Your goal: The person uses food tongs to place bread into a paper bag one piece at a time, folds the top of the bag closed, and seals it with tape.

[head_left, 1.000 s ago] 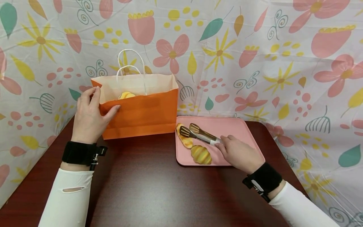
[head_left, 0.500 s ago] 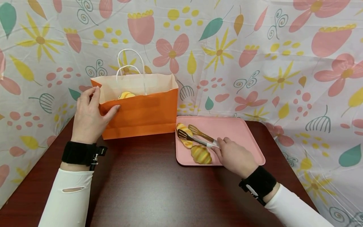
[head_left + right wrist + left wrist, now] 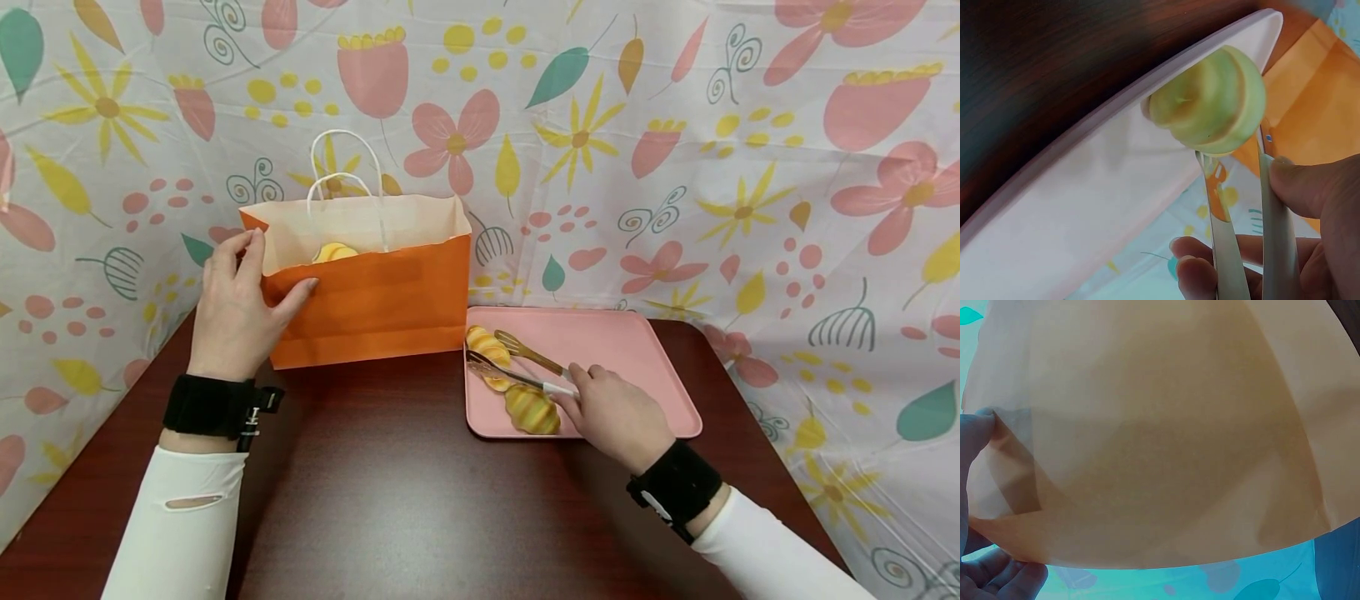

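Floral backdrop; bag [image 3: 371, 283] in left grip [image 3: 236, 312], tongs [image 3: 517, 367] in right grip [image 3: 615, 417], tips half-hidden.

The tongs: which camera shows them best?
The head view: the tongs show whole, their tips either side of a bread roll. The right wrist view shows only their arms, pinched by the right hand. The left wrist view shows none.

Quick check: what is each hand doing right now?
Left hand: grips the rim corner of the orange paper bag.
Right hand: holds the tongs, their arms set either side of a bread roll on the pink tray.
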Demonstrator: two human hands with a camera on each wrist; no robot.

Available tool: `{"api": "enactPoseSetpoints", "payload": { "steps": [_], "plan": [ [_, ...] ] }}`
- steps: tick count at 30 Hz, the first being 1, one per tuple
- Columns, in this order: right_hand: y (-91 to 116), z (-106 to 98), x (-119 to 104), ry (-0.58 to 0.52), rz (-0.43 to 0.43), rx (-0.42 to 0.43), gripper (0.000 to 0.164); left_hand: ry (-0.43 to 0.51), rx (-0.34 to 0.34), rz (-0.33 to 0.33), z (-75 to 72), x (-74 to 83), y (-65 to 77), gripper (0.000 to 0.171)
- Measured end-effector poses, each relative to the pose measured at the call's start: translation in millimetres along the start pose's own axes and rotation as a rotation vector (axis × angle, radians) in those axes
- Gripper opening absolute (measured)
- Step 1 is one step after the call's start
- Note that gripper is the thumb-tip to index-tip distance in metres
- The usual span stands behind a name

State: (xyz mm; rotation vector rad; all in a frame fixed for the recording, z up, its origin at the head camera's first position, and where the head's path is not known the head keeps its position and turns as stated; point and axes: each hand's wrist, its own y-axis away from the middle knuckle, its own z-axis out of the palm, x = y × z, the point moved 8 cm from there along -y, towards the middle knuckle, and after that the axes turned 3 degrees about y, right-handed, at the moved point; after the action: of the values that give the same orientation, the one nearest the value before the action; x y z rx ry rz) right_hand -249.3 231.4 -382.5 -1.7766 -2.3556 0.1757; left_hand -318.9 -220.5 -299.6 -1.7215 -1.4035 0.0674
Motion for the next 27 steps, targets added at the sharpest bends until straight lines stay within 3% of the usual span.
{"api": "enactPoseSetpoints", "payload": {
  "steps": [8, 27],
  "plan": [
    [-0.1, -3.5, -0.6, 0.026, -0.033, 0.046, 0.041, -0.001, 0.006, 0.002, -0.6, 0.9, 0.8, 0.087],
    [2.1, -3.6, 4.6, 0.024, -0.041, 0.063, 0.04, 0.001, 0.006, 0.007, 0.6, 0.4, 0.3, 0.088]
  ]
}}
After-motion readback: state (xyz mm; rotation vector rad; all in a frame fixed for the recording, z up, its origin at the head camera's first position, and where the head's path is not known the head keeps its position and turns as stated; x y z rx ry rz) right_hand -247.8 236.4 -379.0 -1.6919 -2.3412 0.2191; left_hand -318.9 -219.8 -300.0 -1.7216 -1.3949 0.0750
